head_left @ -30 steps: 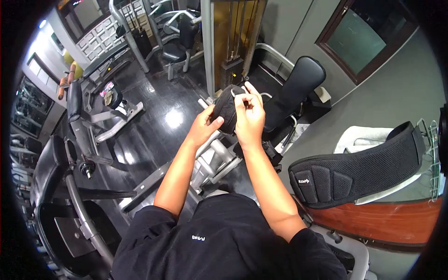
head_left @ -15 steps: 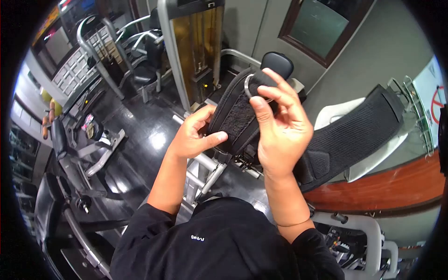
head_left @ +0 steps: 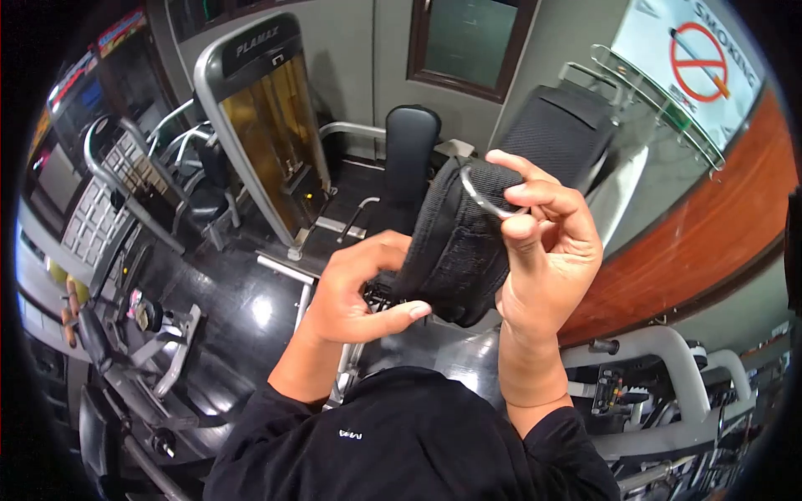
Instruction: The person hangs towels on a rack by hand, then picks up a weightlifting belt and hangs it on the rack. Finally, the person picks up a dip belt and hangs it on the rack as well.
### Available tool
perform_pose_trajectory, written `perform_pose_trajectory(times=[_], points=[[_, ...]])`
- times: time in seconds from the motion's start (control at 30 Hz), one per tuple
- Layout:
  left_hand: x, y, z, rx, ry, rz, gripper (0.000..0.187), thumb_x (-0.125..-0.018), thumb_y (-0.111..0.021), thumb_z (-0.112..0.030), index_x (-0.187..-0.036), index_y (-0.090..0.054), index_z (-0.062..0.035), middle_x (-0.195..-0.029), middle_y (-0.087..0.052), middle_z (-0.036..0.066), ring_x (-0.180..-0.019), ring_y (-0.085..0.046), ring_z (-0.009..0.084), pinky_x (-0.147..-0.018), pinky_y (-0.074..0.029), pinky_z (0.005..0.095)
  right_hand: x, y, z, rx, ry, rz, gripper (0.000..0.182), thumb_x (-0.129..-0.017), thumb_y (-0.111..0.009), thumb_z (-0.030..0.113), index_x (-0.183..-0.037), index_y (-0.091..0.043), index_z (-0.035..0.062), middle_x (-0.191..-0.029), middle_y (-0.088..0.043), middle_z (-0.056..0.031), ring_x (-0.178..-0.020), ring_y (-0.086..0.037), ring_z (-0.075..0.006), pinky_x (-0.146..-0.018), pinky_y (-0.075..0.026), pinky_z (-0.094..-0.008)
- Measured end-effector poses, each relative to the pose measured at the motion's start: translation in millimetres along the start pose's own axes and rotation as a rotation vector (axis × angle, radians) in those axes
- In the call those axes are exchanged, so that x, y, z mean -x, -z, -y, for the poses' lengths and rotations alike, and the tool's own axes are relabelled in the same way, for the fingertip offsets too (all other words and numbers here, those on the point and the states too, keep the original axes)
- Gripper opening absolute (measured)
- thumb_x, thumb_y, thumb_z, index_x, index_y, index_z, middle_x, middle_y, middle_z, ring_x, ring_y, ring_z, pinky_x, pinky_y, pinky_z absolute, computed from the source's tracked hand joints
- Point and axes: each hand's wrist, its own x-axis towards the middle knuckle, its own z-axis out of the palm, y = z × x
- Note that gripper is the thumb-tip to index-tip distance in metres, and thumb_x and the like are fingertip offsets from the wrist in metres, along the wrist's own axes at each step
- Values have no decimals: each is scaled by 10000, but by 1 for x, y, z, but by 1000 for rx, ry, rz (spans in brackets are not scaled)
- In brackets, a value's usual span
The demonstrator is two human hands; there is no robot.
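A thick black padded strap (head_left: 455, 250) is held up in front of my chest, with a fuzzy patch along its near face. My left hand (head_left: 359, 292) holds its left edge, fingers behind and thumb near the lower corner. A metal ring (head_left: 480, 199) sits at the strap's upper end. My right hand (head_left: 547, 242) pinches this ring between thumb and fingers. Beyond my right hand, a wide black padded belt (head_left: 555, 129) rests near a wire rack, partly hidden by the strap and hand.
A weight-stack machine (head_left: 251, 108) stands ahead with a black seat pad (head_left: 411, 146) beside it. More gym machines are at the left. A reddish-brown curved panel (head_left: 693, 250) and a grey machine frame (head_left: 643, 355) are at the right, below a no-smoking sign (head_left: 697, 58).
The view has turned to the right. In it, the strap and both hands sit lower, and the strap's ring end has tilted toward the right. Both hands keep their hold.
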Motion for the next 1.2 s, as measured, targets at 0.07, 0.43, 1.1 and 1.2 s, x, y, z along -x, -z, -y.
perform_pose_trajectory(times=[0.07, 0.43, 1.1, 1.2], points=[[-13, -22, -10, -75, 32, 111, 296, -816, -842, -61, -1049, -695, 45, -1106, -730, 177, -1006, -705, 268, -883, -535, 348, -3, 23, 11, 35, 30, -79, 197, -897, -805, 7, -1057, -698, -35, -1225, -708, -210, -1124, -686, -205, -887, -565, -273], [-41, -164, 7, 348, 378, 257, 433, -1052, -641, -151, -1399, -490, 59, -1174, -713, 137, -1072, -664, 161, -946, -527, 337, -5, 145, 85, 371, -66, -67, 330, -859, -820, -38, -1161, -690, -49, -1361, -649, -190, -1192, -624, -171, -982, -523, -286], [-148, -258, 58, 408, 300, -141, 333, -1027, -682, -201, -1264, -590, 15, -1055, -700, 53, -913, -633, 82, -818, -522, 269, -65, 220, 73, 733, -57, -112, 150, -1038, -658, 92, -1092, -722, -31, -954, -765, -66, -870, -689, -91, -789, -535, -249], [-175, -257, 57, 277, 298, -223, 288, -1019, -693, -207, -1176, -633, 27, -974, -709, 57, -855, -622, 77, -768, -511, 271, -91, 218, 68, 832, 20, -123, 174, -1008, -682, 84, -1139, -737, -17, -950, -788, -97, -886, -729, -103, -789, -551, -259]])
